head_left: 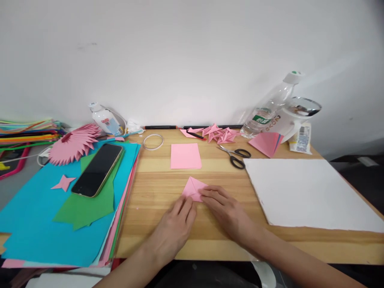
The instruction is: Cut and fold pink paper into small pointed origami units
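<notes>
A folded piece of pink origami paper (192, 188) lies on the wooden table, with crease lines meeting at its middle. At its lower left edge my left hand (177, 224) is closed, with curled fingertips pressing the paper. My right hand (226, 212) grips the right corner, fingers together and lying over the edge; its thumb is hidden. Beyond the hands rests a stack of square pink paper (186, 156). Folded pink paper pieces (220, 134) are heaped near the wall. A pair of scissors (236, 156) with black handles lies to the right of the square stack.
Coloured paper sheets (27, 216) are piled at left, bearing a phone (98, 170) and a pink paper star (64, 183). A white board (312, 192) covers the right side. A plastic bottle (270, 106) stands by the wall. A ring (153, 141) lies behind the hands.
</notes>
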Available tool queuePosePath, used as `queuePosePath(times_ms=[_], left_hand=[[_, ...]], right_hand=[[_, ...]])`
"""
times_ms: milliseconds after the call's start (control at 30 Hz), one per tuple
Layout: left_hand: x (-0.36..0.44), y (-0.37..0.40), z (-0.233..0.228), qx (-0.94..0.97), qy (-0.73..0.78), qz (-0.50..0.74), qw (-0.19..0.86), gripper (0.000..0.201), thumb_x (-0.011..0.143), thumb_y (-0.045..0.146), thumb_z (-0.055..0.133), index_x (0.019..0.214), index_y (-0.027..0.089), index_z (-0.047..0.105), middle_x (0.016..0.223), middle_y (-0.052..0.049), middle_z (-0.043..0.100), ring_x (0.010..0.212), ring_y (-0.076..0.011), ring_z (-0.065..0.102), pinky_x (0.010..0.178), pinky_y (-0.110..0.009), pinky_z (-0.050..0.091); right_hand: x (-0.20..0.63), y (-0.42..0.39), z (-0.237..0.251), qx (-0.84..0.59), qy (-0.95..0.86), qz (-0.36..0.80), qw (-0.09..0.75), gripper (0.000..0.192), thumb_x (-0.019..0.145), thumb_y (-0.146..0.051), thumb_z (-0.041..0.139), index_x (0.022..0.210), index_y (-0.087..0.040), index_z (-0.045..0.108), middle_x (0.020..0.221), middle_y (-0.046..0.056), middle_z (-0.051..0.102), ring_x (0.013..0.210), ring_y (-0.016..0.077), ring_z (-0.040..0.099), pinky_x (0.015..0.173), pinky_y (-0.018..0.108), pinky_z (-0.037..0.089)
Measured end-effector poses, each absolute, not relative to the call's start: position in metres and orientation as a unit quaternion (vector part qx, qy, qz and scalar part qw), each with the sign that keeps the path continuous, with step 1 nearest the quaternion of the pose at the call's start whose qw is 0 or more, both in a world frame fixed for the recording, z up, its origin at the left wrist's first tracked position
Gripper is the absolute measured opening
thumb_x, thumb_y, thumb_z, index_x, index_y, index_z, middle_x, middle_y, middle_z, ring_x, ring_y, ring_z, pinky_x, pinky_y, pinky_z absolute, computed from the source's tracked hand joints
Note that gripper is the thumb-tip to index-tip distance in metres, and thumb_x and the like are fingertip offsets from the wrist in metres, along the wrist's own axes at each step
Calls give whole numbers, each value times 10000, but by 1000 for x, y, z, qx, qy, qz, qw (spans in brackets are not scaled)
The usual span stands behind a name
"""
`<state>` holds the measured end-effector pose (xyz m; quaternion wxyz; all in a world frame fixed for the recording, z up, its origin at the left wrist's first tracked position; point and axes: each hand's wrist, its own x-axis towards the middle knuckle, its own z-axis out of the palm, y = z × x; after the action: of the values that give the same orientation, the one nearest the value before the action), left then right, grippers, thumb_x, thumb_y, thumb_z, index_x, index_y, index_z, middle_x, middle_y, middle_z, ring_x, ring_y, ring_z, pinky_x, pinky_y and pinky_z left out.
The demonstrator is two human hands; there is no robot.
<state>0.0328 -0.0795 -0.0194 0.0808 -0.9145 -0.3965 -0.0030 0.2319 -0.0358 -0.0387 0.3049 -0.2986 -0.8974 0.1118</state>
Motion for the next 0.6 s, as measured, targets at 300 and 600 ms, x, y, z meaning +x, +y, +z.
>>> queuePosePath(times_ms=[300,600], left_hand=[[26,-77,-23,-924,-360,-43,125,337,910,76,351,1182,26,543,1239,-162,595,1168,-264,534,970,-360,442],[38,-76,-24,-911,-399,-30,99,464,928,401,420,1173,38,573,1170,-164,619,1086,-272,560,873,-360,482]], right_hand=[[235,-34,-42,-290,-905,103,295,329,862,18,376,1104,-83,574,1124,158,633,1118,253,504,892,452,521],[236,-39,-41,-264,-934,55,232,394,836,-8,401,1216,-38,504,1207,213,569,1220,300,441,945,513,484]])
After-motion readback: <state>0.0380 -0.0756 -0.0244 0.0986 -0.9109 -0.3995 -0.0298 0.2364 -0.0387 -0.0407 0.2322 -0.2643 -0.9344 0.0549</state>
